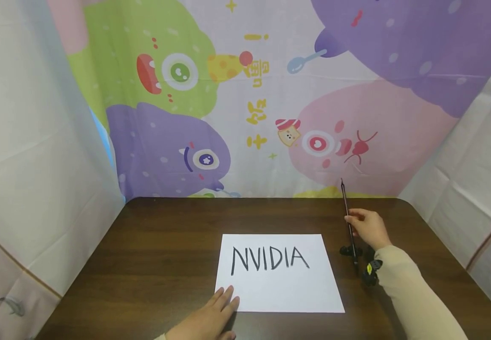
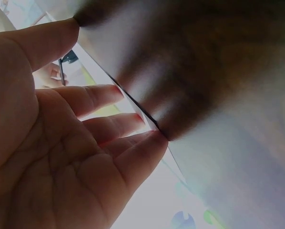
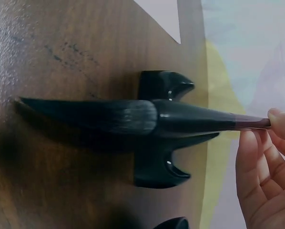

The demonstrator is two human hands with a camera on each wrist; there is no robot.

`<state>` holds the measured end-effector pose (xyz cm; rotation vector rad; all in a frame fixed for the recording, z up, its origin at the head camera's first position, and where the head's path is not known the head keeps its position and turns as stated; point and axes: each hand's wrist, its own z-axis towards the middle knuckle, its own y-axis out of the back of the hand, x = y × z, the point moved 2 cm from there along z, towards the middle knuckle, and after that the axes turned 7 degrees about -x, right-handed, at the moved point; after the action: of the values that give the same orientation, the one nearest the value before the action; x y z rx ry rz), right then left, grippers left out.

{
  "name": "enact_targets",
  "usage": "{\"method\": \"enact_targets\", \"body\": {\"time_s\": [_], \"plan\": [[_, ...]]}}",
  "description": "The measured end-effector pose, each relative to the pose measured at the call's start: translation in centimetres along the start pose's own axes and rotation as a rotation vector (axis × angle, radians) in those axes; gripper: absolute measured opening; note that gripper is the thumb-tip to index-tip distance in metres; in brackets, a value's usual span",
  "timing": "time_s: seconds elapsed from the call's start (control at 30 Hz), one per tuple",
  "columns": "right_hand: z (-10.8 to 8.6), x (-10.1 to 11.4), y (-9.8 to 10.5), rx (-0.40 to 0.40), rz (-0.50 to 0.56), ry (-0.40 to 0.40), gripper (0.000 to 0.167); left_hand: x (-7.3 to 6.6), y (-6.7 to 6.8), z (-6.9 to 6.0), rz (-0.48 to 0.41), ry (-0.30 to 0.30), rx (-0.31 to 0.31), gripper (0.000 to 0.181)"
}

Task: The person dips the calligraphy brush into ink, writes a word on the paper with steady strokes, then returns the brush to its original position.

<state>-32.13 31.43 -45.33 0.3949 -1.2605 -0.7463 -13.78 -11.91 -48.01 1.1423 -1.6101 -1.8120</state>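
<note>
My right hand [image 1: 370,228] pinches the thin shaft of a calligraphy brush [image 1: 345,200] between thumb and fingers. The dark bristles [image 3: 85,114] point toward the near side of the table. In the right wrist view the brush's black head end lies across a black brush rest [image 3: 154,171]; whether it touches the rest I cannot tell. A white sheet of paper [image 1: 288,295] bears the black brushed word "NVIDIA". At its lower left corner my left hand [image 1: 207,318] rests with fingers fairly straight, fingertips on the paper's edge.
The dark wooden table [image 1: 165,245] has rounded far corners. A cartoon-printed curtain [image 1: 237,170] hangs behind it, and pale cloth walls [image 1: 29,118] stand at both sides. Dark smudges [image 3: 73,52] mark the wood near the brush rest. A black curved piece [image 3: 173,223] is cut off below.
</note>
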Motion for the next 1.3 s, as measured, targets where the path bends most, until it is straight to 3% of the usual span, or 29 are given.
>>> {"method": "enact_targets", "body": {"time_s": [0.3,1.3], "plan": [[0.2,-0.7,-0.9,0.052,-0.055,-0.024,0.04,-0.1,0.1,0.0,-0.01,0.011,0.021,0.068],[0.5,-1.5,-2.6,0.182,-0.01,-0.178,0.043,0.2,0.2,-0.2,-0.014,-0.006,0.011,0.068]]}}
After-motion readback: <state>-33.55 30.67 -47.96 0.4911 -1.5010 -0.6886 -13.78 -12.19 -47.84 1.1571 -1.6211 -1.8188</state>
